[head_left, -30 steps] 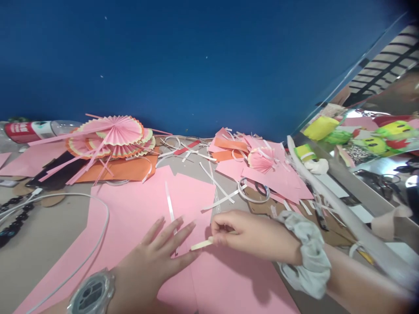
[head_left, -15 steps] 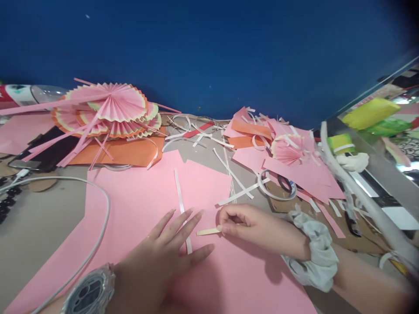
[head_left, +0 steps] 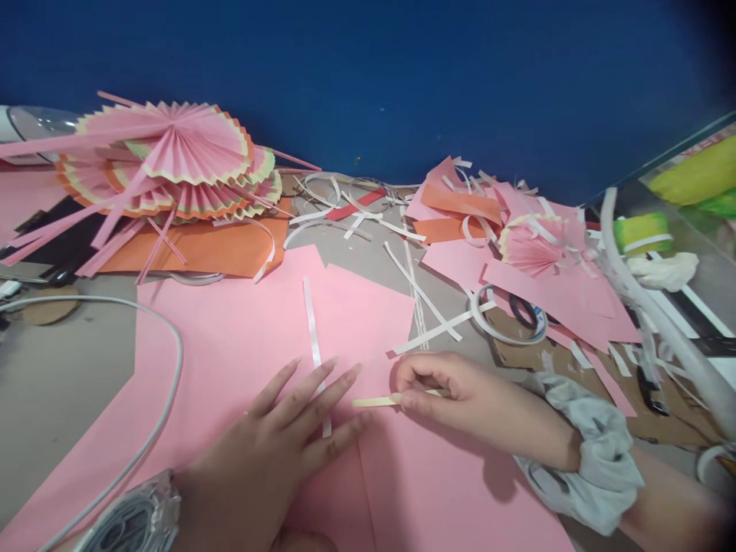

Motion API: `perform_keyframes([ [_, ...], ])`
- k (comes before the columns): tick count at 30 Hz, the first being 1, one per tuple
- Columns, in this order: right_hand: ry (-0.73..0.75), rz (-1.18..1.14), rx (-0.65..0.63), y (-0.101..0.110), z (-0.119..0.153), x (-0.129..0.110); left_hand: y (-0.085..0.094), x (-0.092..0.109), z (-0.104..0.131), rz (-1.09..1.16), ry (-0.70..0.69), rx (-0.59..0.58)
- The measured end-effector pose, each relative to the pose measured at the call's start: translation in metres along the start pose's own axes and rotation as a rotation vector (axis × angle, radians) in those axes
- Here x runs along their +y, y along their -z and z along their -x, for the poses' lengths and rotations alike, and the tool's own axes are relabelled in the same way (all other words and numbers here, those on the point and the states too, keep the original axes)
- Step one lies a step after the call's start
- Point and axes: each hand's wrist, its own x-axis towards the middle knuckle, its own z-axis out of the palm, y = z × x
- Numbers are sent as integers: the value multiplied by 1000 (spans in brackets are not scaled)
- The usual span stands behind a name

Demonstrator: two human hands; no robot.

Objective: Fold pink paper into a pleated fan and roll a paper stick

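while the left hand [head_left: 276, 452] lies flat, fingers spread, pinning the pink sheet [head_left: 230, 360] on the table, the right hand [head_left: 460, 395] pinches a pale strip [head_left: 376, 401] just above it; steady downward pressure should keep the sheet from sliding.

Grey table [head_left: 63, 383] carries pink paper [head_left: 230, 345], white cable [head_left: 166, 383].

A deep blue wall [head_left: 368, 77] rises behind the grey-brown table [head_left: 63, 383] — evenly lit, matte, no windows showing.
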Motion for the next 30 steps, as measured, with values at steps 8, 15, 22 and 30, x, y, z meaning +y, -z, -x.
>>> perform_keyframes([
  [8, -44, 45, -30, 2, -1, -4, 8, 3, -1, -98, 20, -41],
  [15, -44, 67, -26, 3, -2, -3, 7, 5, -2, -79, 42, -39],
  [22, -57, 111, -14, 2, -1, -5, 8, 3, -4, -74, 41, -40],
  [30, -82, 208, 39, -3, -2, -15, 6, 7, -4, -73, 77, 1],
])
